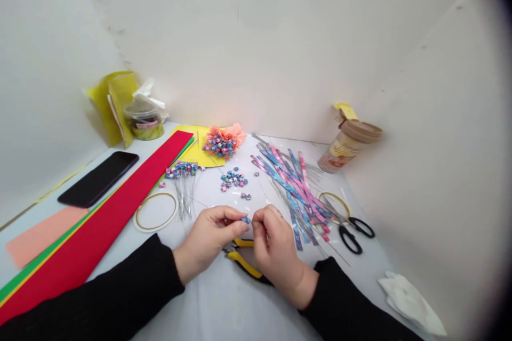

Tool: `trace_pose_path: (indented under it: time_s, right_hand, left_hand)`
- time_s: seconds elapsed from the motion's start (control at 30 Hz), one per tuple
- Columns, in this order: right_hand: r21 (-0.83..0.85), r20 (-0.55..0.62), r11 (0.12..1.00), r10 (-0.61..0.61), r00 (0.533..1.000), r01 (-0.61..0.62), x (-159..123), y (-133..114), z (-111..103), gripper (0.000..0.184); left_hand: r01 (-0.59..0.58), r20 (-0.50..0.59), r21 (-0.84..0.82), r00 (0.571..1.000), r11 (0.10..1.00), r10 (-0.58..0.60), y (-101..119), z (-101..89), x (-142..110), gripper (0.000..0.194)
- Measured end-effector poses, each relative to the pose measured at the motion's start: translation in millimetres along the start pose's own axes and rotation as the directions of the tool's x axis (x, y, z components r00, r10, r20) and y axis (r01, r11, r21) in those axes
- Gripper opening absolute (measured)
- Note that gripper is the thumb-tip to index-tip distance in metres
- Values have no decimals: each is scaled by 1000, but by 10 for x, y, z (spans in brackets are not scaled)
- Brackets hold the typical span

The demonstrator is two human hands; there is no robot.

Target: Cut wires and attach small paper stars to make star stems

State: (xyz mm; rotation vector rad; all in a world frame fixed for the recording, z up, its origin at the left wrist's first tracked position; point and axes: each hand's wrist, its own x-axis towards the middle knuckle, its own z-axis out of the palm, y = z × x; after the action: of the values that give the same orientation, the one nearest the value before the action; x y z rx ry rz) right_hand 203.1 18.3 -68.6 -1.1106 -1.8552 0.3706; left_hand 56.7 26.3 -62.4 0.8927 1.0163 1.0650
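Observation:
Between thumb and forefinger, my left hand (214,234) pinches a small blue folded paper star (245,220). Close beside it on the right, my right hand (276,250) has its fingers pressed together; what they hold, if anything, is too small to make out. Pliers with yellow and black handles (240,262) lie beneath my hands, partly covered by the right one. Just beyond is a loose pile of paper stars (234,178). A bunch of stars on wires (183,170) lies to the left, its thin wires pointing toward me.
Patterned paper strips (294,186), scissors (352,234) and a paper cup (348,144) are on the right, with a crumpled tissue (412,301) nearer. Leftward lie a tape roll (156,212), red paper (120,213) and a phone (98,178). A star bouquet (224,141) sits behind.

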Motion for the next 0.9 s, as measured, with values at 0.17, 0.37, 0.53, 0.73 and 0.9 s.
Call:
trace_pose_path:
  time_s: [0.17,0.37,0.53,0.73,0.9]
  right_hand:
    - [-4,-28,1000,20,999,-20,13,-4,27,14]
    - [28,-41,999,41,998,-39,33,22,19,11]
    - [16,-26,999,37,999,-36,47,3,20,14]
    - [5,-30,1000,5,1000,-5,86,45,10,14]
    - [-91,-3,994,-58,998,57,104,73,-47,15]
  left_hand:
    - [19,-12,-12,1000,1000,-19,15,14,13,18]
    - [-8,-66,-78,998,997,3,10,-9,35,23]
    - [-34,-73,5,997,999,35,19,-4,24,20]
    - [-69,-50,103,996,992,74,60,-5,25,20]
    - [-181,-41,368,977,912,210,131,-55,5,21]
